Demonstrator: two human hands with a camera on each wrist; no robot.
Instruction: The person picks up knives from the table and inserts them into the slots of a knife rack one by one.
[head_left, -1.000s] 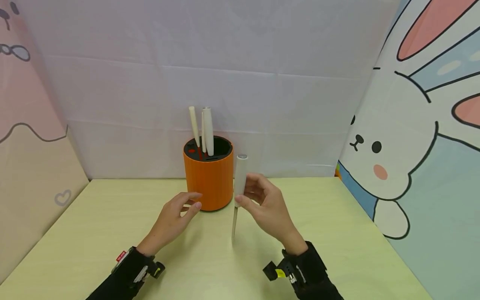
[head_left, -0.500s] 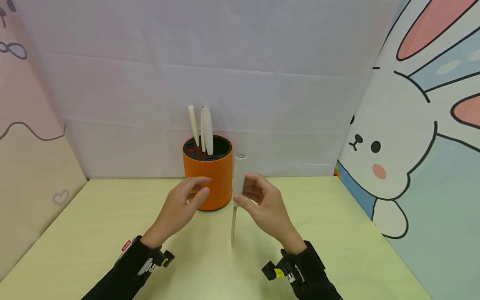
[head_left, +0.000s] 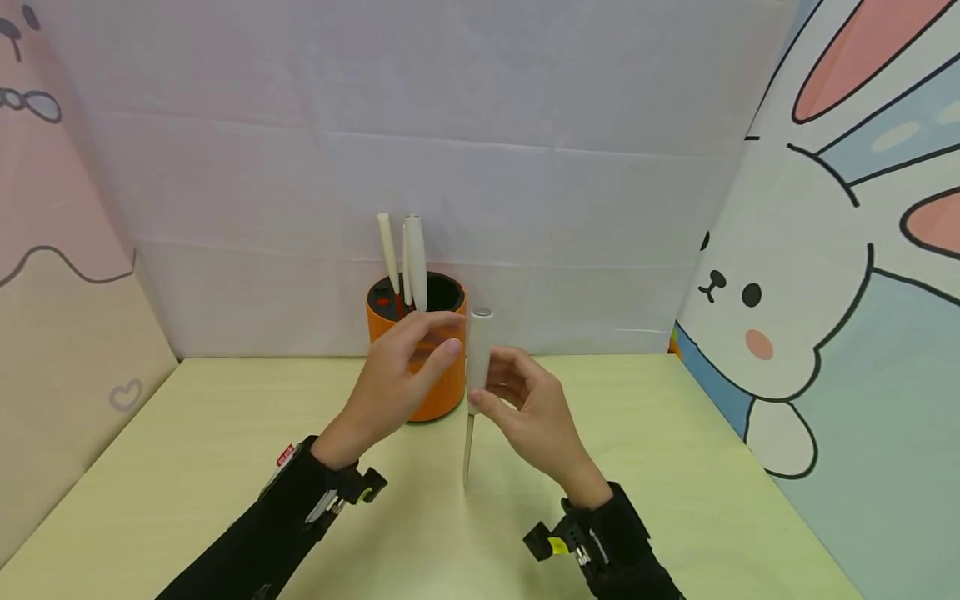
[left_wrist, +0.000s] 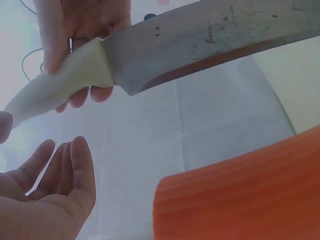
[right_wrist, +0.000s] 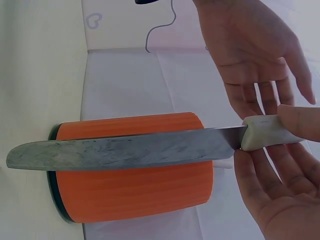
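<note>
My right hand [head_left: 525,408] grips the white handle of a large kitchen knife [head_left: 478,354], thumb on the near side, fingers behind. The knife stands upright, its blade pointing down with the tip close over the table. In the right wrist view its broad, stained blade [right_wrist: 125,152] overlaps the orange knife block [right_wrist: 135,195]. My left hand [head_left: 401,379] is raised in front of the block [head_left: 442,387], fingers loosely bent. Its thumb and fingertips are right by the upper part of the handle. In the left wrist view the left hand [left_wrist: 60,195] lies below the handle [left_wrist: 65,80].
Several white handles [head_left: 416,262] stick up from the block's black slotted top [head_left: 447,292]. The block stands at the back of the pale yellow table [head_left: 225,450], before a white cloth wall [head_left: 300,183]. A rabbit-printed panel [head_left: 787,317] borders the right side.
My left hand has moved up and to the right, from the block's lower left to beside the knife handle. The right hand and knife have stayed nearly still.
</note>
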